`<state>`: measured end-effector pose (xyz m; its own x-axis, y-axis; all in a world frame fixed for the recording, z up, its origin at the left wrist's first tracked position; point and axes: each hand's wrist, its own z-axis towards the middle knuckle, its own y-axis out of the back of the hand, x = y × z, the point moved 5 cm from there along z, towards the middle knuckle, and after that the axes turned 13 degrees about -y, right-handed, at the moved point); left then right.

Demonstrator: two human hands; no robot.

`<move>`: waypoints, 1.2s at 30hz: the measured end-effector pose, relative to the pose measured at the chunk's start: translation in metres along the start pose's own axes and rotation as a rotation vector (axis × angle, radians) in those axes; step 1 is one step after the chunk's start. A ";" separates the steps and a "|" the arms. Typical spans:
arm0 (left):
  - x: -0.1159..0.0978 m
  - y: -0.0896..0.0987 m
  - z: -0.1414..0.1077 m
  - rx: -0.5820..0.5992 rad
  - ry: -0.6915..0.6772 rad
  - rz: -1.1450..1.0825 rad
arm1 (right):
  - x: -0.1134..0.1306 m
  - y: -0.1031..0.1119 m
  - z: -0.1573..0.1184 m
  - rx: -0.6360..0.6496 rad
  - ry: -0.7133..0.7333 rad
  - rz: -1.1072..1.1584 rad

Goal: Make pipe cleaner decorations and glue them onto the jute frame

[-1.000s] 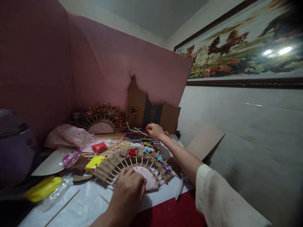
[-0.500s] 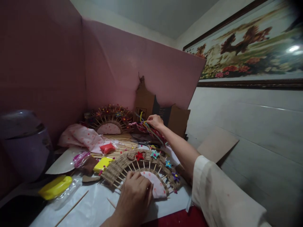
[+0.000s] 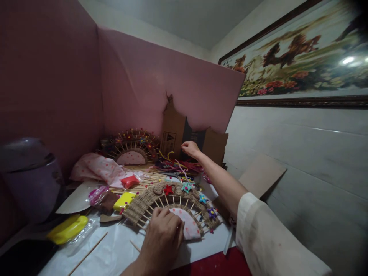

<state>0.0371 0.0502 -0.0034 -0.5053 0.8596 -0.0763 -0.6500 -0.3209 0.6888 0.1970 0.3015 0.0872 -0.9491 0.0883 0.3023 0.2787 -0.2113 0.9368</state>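
Note:
My left hand is curled at the lower edge of a half-round woven fan with thin wooden ribs. Its fingertips are hidden, so I cannot tell what they hold. On the fan are a red star, turquoise and blue flowers, a purple flower and a dotted pink half-circle. Farther back, my right hand is raised with fingers pinched together above a loose heap of coloured fuzzy stems. No stem shows between its fingertips.
A second decorated fan stands at the back beside torn cardboard. Dotted cloth, a red packet, yellow clay packs and thin sticks lie leftward. A lilac bin stands far left.
The bunch of fuzzy stems that my right hand held has been let go and lies on the heap. That hand is slightly higher relative to the heap; my left hand stays at the fan.

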 end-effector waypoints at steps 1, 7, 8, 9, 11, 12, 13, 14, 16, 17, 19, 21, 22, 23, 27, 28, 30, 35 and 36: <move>0.000 0.000 0.000 0.002 0.001 -0.002 | -0.011 -0.003 -0.002 0.021 -0.012 -0.042; -0.003 -0.001 0.001 -0.003 -0.008 -0.017 | -0.048 -0.034 -0.027 0.128 0.011 -0.264; -0.003 -0.001 0.001 -0.002 -0.013 -0.015 | -0.048 -0.037 -0.030 0.113 0.018 -0.288; -0.003 -0.001 0.001 -0.001 -0.017 -0.011 | -0.047 -0.038 -0.031 0.090 0.023 -0.307; -0.001 0.000 0.001 0.004 -0.017 0.005 | -0.046 -0.032 -0.030 0.032 0.026 -0.328; 0.000 -0.001 0.002 0.010 -0.015 0.015 | -0.046 -0.026 -0.027 0.002 0.027 -0.331; 0.001 -0.001 0.002 0.017 -0.013 0.024 | -0.046 -0.018 -0.025 -0.027 0.029 -0.333; 0.002 -0.001 0.002 0.025 -0.010 0.030 | -0.045 -0.011 -0.023 -0.055 0.034 -0.332; 0.002 -0.002 0.002 0.035 -0.007 0.031 | -0.044 0.004 -0.021 -0.110 0.048 -0.329; 0.002 -0.003 0.002 0.038 -0.008 0.028 | -0.043 0.009 -0.021 -0.139 0.055 -0.325; 0.002 -0.003 0.002 0.041 -0.010 0.023 | -0.040 0.013 -0.025 -0.188 0.065 -0.318; 0.001 -0.003 0.002 0.046 -0.013 0.018 | -0.038 0.010 -0.031 -0.207 0.069 -0.314; 0.001 -0.002 0.002 0.049 -0.012 0.015 | -0.038 0.005 -0.034 -0.195 0.073 -0.314; 0.001 -0.002 0.003 0.052 -0.009 0.012 | -0.038 0.000 -0.036 -0.164 0.080 -0.315; 0.002 -0.001 0.002 0.049 -0.003 0.005 | -0.047 -0.022 -0.035 0.035 0.097 -0.313; 0.002 -0.001 0.002 0.048 -0.004 0.002 | -0.050 -0.025 -0.032 0.063 0.087 -0.312; 0.002 -0.002 0.001 0.041 -0.012 0.001 | -0.055 -0.029 -0.025 0.075 0.055 -0.316; 0.001 -0.003 0.000 0.009 -0.052 -0.003 | -0.067 -0.035 -0.008 0.069 -0.043 -0.369; 0.001 -0.002 0.000 -0.001 -0.059 -0.007 | -0.070 -0.035 -0.005 0.069 -0.064 -0.385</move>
<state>0.0380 0.0520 -0.0051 -0.4666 0.8836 -0.0389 -0.6539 -0.3150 0.6879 0.2526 0.2977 0.0326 -0.9757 0.2095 -0.0648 -0.0841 -0.0850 0.9928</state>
